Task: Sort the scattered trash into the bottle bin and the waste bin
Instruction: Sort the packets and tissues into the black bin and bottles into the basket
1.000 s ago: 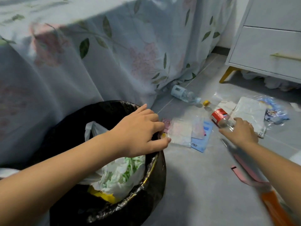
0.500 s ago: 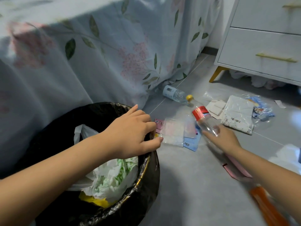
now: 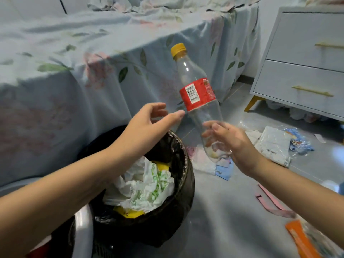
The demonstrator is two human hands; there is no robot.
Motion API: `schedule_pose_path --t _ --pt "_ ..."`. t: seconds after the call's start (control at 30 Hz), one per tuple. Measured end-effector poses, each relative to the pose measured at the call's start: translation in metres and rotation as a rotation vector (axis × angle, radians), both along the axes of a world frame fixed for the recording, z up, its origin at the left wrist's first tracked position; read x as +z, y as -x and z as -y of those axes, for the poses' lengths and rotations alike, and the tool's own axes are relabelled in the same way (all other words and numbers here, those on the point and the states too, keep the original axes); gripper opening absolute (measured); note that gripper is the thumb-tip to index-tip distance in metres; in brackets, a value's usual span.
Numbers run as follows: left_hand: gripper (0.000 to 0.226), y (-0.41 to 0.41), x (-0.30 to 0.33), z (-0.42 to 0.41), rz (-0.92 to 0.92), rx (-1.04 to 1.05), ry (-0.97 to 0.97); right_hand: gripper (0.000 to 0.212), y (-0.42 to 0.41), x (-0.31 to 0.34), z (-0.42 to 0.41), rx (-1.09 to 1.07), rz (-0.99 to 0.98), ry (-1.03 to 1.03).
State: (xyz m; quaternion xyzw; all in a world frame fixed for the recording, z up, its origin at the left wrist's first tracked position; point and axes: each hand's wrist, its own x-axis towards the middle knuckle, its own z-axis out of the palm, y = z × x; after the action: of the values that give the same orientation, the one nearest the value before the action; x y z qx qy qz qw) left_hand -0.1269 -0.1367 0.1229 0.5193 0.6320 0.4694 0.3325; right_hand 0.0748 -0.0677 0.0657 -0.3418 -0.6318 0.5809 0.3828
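Note:
My right hand (image 3: 235,144) grips the lower end of an empty clear plastic bottle (image 3: 197,94) with a red label and a yellow cap, held upright in the air, cap tilted slightly left. My left hand (image 3: 149,123) hovers open just left of the bottle, fingers spread, thumb tip close to the label's lower edge but apart from it. Below my left hand stands the waste bin (image 3: 184,181), lined with a black bag and holding crumpled white and green paper and something yellow. A second, pale bin rim (image 3: 83,231) shows at the lower left edge.
A bed with a floral sheet (image 3: 93,71) hangs at left and behind. A white drawer cabinet (image 3: 301,75) stands at right. Scattered on the grey floor: white plastic bags (image 3: 271,146), a blue wrapper (image 3: 299,144), blue card (image 3: 223,171), pink strip (image 3: 270,202), orange packet (image 3: 305,241).
My right hand has lifted the bottle off the floor and brought it upright in front of me. My left hand has left the waste bin's rim and risen toward the bottle, opening.

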Motion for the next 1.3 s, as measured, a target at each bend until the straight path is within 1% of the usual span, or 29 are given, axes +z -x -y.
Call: schedule_pose_path --t 0.03,0.07,0.1,0.13,0.2,0.23,0.27,0.33,0.4,0.43,0.53,0.6,0.63,0.67,0.73,0.77,0.8,0.83,0.93,1.0,1.07,1.1,1.17,1.23,1.3 --pt "0.093 0.002 0.007 0.006 0.06 0.027 0.0 0.04 0.004 0.004 0.009 0.053 -0.017 0.013" --pt "0.094 0.003 0.014 0.011 0.11 0.032 0.003 0.043 0.009 0.007 0.018 0.11 -0.039 0.026" --pt "0.087 0.004 0.021 0.017 0.149 0.016 -0.004 0.047 0.014 0.01 0.026 0.17 -0.055 0.038" --pt "0.076 0.004 0.028 0.024 0.179 -0.003 -0.02 0.049 0.021 0.012 0.034 0.224 -0.063 0.048" --pt "0.058 0.007 0.037 0.034 0.229 0.0 -0.06 0.043 0.036 0.018 0.049 0.29 -0.088 0.08" --pt "0.054 0.009 0.039 0.038 0.252 0.028 -0.073 0.038 0.043 0.019 0.055 0.309 -0.099 0.096" --pt "0.053 0.012 0.04 0.042 0.269 0.061 -0.078 0.035 0.05 0.021 0.06 0.325 -0.103 0.1" --pt "0.06 0.02 0.041 0.05 0.283 0.109 -0.071 0.036 0.061 0.022 0.066 0.36 -0.084 0.066" --pt "0.07 0.029 0.043 0.06 0.28 0.146 -0.067 0.045 0.071 0.021 0.07 0.398 -0.03 0.003" --pt "0.069 0.035 0.046 0.066 0.275 0.17 -0.082 0.052 0.073 0.02 0.071 0.422 0.013 -0.037" --pt "0.047 0.058 0.059 0.086 0.297 0.256 -0.157 0.064 0.073 0.016 0.074 0.541 0.155 -0.164" --pt "0.033 0.076 0.066 0.101 0.298 0.287 -0.173 0.059 0.068 0.013 0.076 0.611 0.274 -0.249" --pt "0.033 0.084 0.068 0.108 0.284 0.284 -0.16 0.052 0.065 0.011 0.077 0.621 0.36 -0.314" --pt "0.038 0.091 0.069 0.115 0.259 0.274 -0.138 0.044 0.063 0.007 0.078 0.619 0.452 -0.403" --pt "0.062 0.102 0.067 0.129 0.191 0.262 -0.105 0.037 0.063 0.001 0.079 0.607 0.561 -0.609" --pt "0.076 0.106 0.066 0.136 0.159 0.266 -0.092 0.037 0.064 -0.001 0.081 0.608 0.589 -0.69" --pt "0.09 0.111 0.064 0.142 0.128 0.277 -0.079 0.04 0.067 -0.002 0.082 0.613 0.611 -0.734" --pt "0.099 0.115 0.063 0.149 0.094 0.286 -0.072 0.043 0.069 -0.003 0.083 0.618 0.631 -0.751" --pt "0.097 0.121 0.054 0.166 0.023 0.267 -0.028 0.049 0.076 -0.006 0.087 0.613 0.658 -0.811" --pt "0.1 0.121 0.044 0.173 0.029 0.244 0.055 0.049 0.082 -0.006 0.092 0.621 0.663 -0.865" --pt "0.104 0.123 0.032 0.178 -0.005 0.242 0.142 0.048 0.088 -0.008 0.096 0.637 0.685 -0.918" --pt "0.102 0.125 0.027 0.18 -0.055 0.235 0.179 0.047 0.09 -0.009 0.097 0.64 0.705 -0.95" --pt "0.097 0.13 0.02 0.183 -0.211 0.194 0.249 0.044 0.093 -0.011 0.099 0.639 0.751 -1.0" --pt "0.106 0.131 0.014 0.186 -0.334 0.139 0.343 0.04 0.094 -0.012 0.099 0.635 0.785 -1.022" --pt "0.104 0.131 0.008 0.189 -0.457 0.099 0.459 0.039 0.093 -0.013 0.099 0.627 0.799 -1.044"
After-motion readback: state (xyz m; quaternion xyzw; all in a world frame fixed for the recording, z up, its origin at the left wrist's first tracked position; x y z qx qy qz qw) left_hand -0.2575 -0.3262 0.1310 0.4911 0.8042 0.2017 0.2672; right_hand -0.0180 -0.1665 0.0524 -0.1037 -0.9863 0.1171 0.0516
